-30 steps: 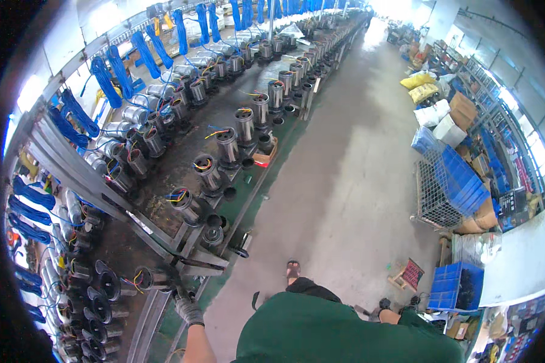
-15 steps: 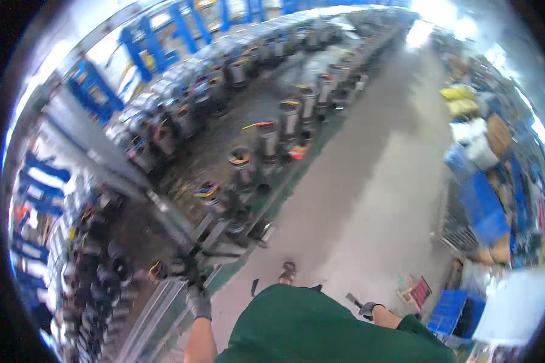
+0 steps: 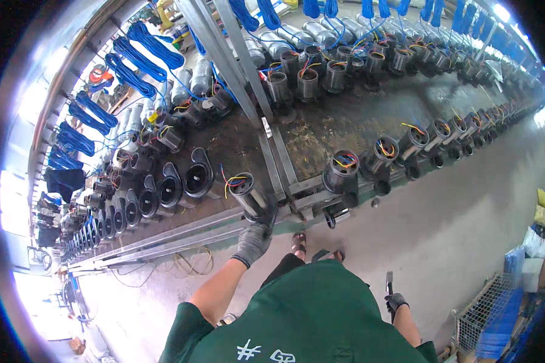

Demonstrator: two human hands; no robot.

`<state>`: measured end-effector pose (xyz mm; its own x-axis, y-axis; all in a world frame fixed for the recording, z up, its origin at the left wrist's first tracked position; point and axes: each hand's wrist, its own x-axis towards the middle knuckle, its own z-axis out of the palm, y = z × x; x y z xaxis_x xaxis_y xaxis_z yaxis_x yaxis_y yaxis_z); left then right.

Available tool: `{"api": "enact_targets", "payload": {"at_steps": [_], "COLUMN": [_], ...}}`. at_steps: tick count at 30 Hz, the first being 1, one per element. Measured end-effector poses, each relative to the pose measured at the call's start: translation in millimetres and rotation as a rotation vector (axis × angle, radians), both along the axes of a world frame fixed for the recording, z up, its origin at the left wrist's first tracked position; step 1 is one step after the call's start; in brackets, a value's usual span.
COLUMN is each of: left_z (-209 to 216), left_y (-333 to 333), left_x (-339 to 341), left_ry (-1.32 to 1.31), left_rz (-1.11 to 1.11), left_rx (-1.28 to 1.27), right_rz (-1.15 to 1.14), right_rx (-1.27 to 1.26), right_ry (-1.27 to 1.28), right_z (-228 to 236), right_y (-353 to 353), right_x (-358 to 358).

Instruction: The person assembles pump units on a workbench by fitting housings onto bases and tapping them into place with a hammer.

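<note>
My left hand [image 3: 254,241], in a grey glove, is closed on the lower end of a metal motor housing [image 3: 249,192] at the bench's front edge. This cylinder tilts, and red, blue and yellow wires stick out of its open top. My fingers partly hide its black base. Low on the right, away from the bench, my right hand [image 3: 396,300], in a dark grey glove, grips a hand tool [image 3: 389,280] with a flat metallic end; its exact kind is too small to tell. Left of the held housing stand black round pump casings [image 3: 198,179].
More wired housings [image 3: 343,169] line the bench edge to the right. A metal post [image 3: 227,54] rises from the bench [image 3: 339,121]. Blue cable coils [image 3: 154,51] hang from a rail. A wire crate [image 3: 481,308] stands at right; a hose [image 3: 194,261] lies on the floor.
My view has swung left toward the bench, and the blur is gone. My left hand stays at the motor housing, now nearer mid-view. The tool is still in my right hand.
</note>
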<state>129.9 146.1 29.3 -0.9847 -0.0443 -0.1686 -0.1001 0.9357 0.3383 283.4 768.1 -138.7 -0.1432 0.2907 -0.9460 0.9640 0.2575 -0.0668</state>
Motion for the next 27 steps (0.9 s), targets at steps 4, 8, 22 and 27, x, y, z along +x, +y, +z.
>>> {"api": "enact_targets", "payload": {"at_steps": [4,8,22,27], "left_z": [-37.3,19.1,56.2,49.4], "left_y": [-34.6,-38.6,-162.2,-205.8], "left_x": [-4.2,-30.2,-216.8,-296.6], "left_ry": [0.144,0.007,-0.235,-0.263], "left_rz": [-0.007,-0.078,0.404,0.223], "left_rx": [0.177,0.077,1.288,0.498], "right_rz": [0.106,0.096,0.176,0.219], "right_rx": [0.054,-0.023,-0.005,-0.008], "right_ry": [-0.081,-0.010,0.083,0.090], "right_z": [1.7,20.1,61.8,67.8], "right_y": [-35.2,-61.9,-124.3,-135.5], "right_x": [12.4,46.6,83.9,98.4]}}
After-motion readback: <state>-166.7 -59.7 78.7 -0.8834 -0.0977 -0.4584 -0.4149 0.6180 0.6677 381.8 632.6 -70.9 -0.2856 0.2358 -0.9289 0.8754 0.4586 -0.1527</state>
